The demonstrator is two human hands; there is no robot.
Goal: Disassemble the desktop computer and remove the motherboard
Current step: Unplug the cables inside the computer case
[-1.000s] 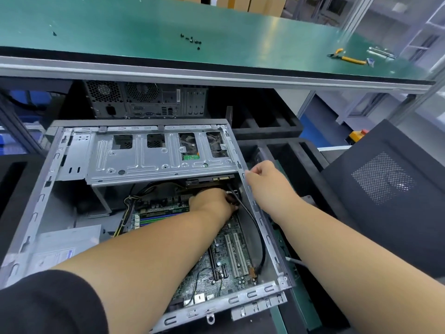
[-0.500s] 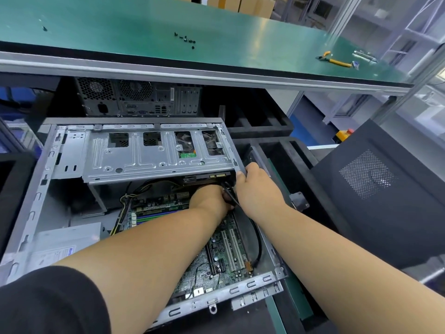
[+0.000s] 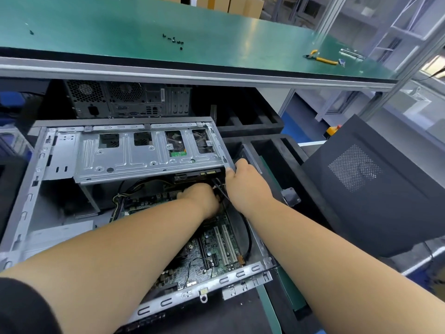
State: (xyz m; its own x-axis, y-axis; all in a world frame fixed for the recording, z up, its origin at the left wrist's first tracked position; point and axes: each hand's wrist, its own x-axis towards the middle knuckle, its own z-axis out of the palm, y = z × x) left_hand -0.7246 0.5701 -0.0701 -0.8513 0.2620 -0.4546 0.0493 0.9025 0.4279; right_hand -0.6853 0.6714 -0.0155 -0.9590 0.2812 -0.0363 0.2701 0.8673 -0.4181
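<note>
The open desktop case (image 3: 26,189) lies on its side with its panel off. A silver drive cage (image 3: 134,160) spans its upper half. The green motherboard (image 3: 216,251) sits in the lower half, partly covered by my forearms. My left hand (image 3: 199,197) reaches down just under the cage and grips a black cable (image 3: 248,239) near its plug. My right hand (image 3: 243,182) comes in over the case's right rail, with its fingers curled at the same cable; their tips are hidden.
A green workbench (image 3: 216,39) runs above, with several loose screws (image 3: 173,41) and yellow-handled pliers (image 3: 322,58) on it. Another computer tower (image 3: 127,100) stands under the bench. The removed black side panel (image 3: 375,184) leans at the right. Black foam trays (image 3: 255,124) surround the case.
My right hand has moved from the case's right rail in towards my left hand at the cable. The view has shifted slightly; my left hand has stayed under the cage.
</note>
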